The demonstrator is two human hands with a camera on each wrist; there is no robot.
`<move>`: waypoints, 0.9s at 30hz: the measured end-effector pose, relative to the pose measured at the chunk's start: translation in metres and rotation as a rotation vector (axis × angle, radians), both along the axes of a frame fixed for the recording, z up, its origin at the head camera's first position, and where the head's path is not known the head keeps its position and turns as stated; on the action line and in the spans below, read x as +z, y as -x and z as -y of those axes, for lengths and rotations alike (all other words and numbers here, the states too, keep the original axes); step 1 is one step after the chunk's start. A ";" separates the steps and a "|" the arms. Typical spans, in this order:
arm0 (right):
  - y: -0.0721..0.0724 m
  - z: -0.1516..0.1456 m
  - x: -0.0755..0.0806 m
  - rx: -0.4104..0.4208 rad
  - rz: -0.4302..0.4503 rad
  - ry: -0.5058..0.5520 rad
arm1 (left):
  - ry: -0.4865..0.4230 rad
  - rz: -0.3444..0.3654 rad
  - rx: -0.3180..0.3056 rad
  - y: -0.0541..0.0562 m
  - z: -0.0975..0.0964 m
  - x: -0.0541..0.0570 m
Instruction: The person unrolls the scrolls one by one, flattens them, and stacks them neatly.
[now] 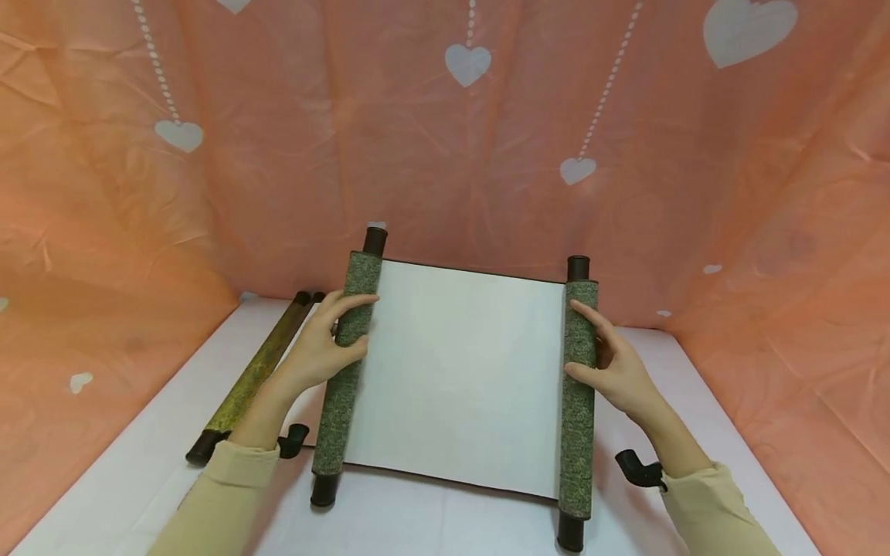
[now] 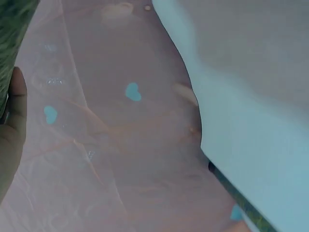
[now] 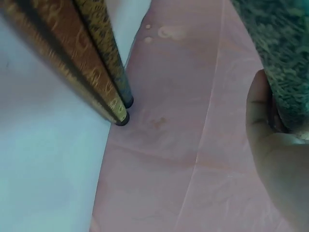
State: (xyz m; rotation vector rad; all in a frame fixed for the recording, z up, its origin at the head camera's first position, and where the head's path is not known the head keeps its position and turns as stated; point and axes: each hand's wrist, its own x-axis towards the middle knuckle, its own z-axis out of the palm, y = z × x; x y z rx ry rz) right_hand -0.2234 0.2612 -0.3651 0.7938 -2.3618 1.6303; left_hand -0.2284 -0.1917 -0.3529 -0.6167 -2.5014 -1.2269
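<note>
A partly unrolled scroll stands raised and slightly tilted, its blank white sheet [image 1: 466,371] stretched between two green-speckled rolls with black end knobs. My left hand [image 1: 323,344] grips the left roll [image 1: 341,409], thumb and fingers curled round it about midway up. On the right roll [image 1: 578,440], my right hand [image 1: 622,374] holds on with thumb and fingers bent around its side. The left wrist view catches only part of the left hand [image 2: 12,135] against the green roll [image 2: 14,34]. In the right wrist view the right hand [image 3: 280,164] wraps the other green roll [image 3: 285,58].
A second scroll with a gold-patterned roll [image 1: 260,367] lies at the left of the white table [image 1: 417,525], partly behind my left arm. A pink-orange cloth with white hearts [image 1: 417,170] hangs behind and at both sides. Black camera mounts [image 1: 636,469] protrude from both wrists.
</note>
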 end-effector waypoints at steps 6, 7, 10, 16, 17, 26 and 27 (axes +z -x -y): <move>-0.003 -0.012 0.003 0.030 0.020 -0.013 | 0.029 -0.013 0.024 -0.003 0.006 0.001; -0.003 -0.014 0.003 0.028 0.022 -0.013 | 0.025 -0.024 0.025 -0.004 0.007 0.001; -0.005 -0.019 0.003 0.008 0.006 -0.024 | 0.009 -0.045 0.025 -0.006 0.008 0.001; -0.006 -0.024 0.004 -0.022 0.012 -0.018 | -0.016 -0.063 0.034 -0.007 0.010 0.000; -0.006 -0.024 0.005 -0.031 0.018 -0.017 | -0.017 -0.066 0.035 -0.006 0.010 0.000; -0.003 -0.016 0.006 -0.124 0.090 -0.097 | 0.040 -0.138 0.061 -0.004 0.006 -0.001; -0.002 -0.016 0.005 -0.132 0.086 -0.117 | 0.050 -0.150 0.070 -0.003 0.007 -0.002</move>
